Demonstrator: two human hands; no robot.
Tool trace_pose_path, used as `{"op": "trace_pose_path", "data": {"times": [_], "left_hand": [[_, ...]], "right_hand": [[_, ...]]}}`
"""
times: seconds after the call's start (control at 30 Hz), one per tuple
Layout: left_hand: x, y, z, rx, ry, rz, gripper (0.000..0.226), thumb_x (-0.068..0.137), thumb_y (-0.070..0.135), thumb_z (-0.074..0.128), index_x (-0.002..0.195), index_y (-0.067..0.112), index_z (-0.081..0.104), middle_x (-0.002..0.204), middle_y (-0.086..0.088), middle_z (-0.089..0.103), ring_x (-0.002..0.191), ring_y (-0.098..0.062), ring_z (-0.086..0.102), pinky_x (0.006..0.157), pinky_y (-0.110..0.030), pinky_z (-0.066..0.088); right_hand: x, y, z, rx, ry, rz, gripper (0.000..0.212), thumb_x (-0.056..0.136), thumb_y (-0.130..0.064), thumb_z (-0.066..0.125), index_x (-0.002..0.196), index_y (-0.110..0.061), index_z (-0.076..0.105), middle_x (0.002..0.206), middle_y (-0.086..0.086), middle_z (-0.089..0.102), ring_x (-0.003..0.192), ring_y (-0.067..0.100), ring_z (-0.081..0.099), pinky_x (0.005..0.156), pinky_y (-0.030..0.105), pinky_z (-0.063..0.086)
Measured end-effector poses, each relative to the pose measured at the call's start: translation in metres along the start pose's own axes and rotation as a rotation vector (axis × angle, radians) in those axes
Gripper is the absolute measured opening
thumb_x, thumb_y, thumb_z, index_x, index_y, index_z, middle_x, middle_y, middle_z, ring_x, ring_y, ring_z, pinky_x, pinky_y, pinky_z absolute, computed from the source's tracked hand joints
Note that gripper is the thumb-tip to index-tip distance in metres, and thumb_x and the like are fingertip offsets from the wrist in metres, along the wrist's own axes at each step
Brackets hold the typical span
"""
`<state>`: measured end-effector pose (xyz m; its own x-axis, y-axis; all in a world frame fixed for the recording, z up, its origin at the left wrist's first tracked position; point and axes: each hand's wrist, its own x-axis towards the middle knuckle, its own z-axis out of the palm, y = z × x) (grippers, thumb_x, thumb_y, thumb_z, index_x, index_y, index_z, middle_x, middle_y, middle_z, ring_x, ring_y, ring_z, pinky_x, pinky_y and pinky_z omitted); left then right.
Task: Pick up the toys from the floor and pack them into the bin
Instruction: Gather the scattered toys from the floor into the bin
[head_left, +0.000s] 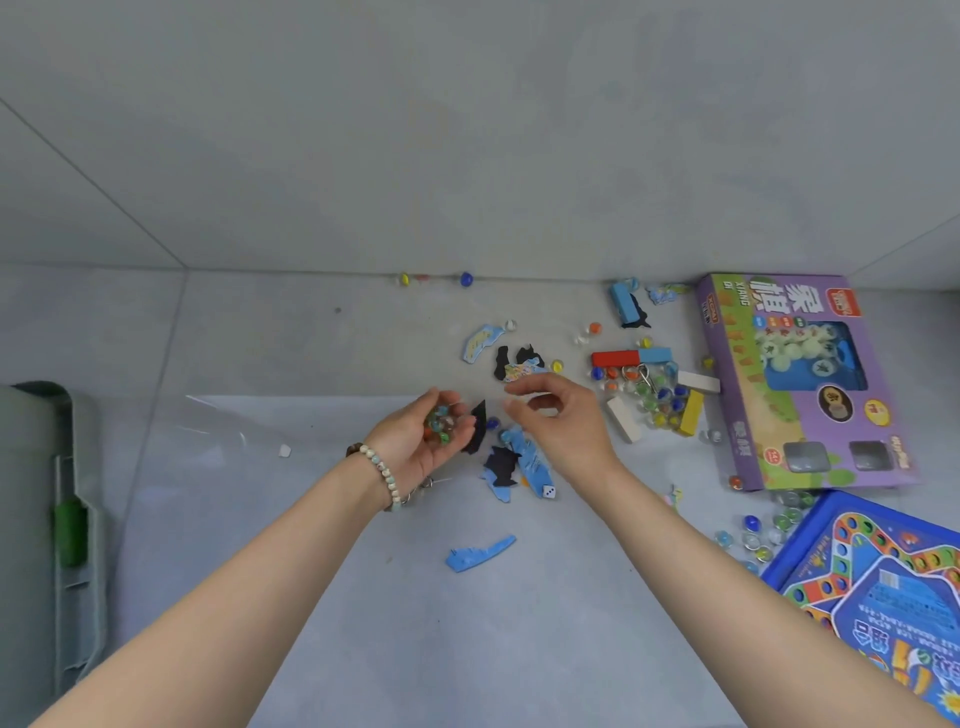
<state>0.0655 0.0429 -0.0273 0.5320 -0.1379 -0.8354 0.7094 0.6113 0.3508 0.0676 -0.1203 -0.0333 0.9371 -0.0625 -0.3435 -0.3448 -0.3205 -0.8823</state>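
View: head camera, places given from the purple game box (800, 384).
Left hand (415, 436): well left of the box, fingers curled round a clutch of marbles (439, 423).
Right hand (556, 415): between left hand and box, fingers loosely bent and apart, holding nothing.
Marble heap (654, 400): just left of the box.
Handling: hard, smooth glass that is likely to roll; scoop into a cupped palm.
Blocks (615, 358): six counted: one red, two blue, two white, one yellow.
Bin (78, 467): probably the grey container far left, partly cut off.
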Motion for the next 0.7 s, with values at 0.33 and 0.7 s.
{"op": "trace_pose_path", "data": {"times": [0.33, 0.7], "left_hand": [[-0.009, 0.012, -0.040, -0.062, -0.013, 0.058, 0.021, 0.098, 0.015, 0.044, 0.097, 0.004, 0.062, 0.097, -0.008, 0.068, 0.088, -0.021, 0.066, 0.063, -0.027, 0.059], [-0.011, 0.007, -0.040, -0.056, -0.062, 0.021, 0.031, 0.101, 0.023, 0.038, 0.099, 0.002, 0.061, 0.100, -0.013, 0.066, 0.089, -0.022, 0.065, 0.067, -0.028, 0.059]], "right_hand": [[-0.004, 0.015, 0.020, -0.372, -0.064, -0.065, 0.020, 0.081, -0.005, 0.068, 0.100, -0.011, 0.069, 0.095, -0.004, 0.059, 0.074, -0.003, 0.052, 0.065, -0.001, 0.039], [-0.013, -0.031, 0.048, 0.016, -0.155, -0.021, 0.016, 0.078, -0.005, 0.072, 0.093, -0.010, 0.072, 0.082, -0.006, 0.068, 0.077, 0.007, 0.061, 0.073, 0.018, 0.053]]}}
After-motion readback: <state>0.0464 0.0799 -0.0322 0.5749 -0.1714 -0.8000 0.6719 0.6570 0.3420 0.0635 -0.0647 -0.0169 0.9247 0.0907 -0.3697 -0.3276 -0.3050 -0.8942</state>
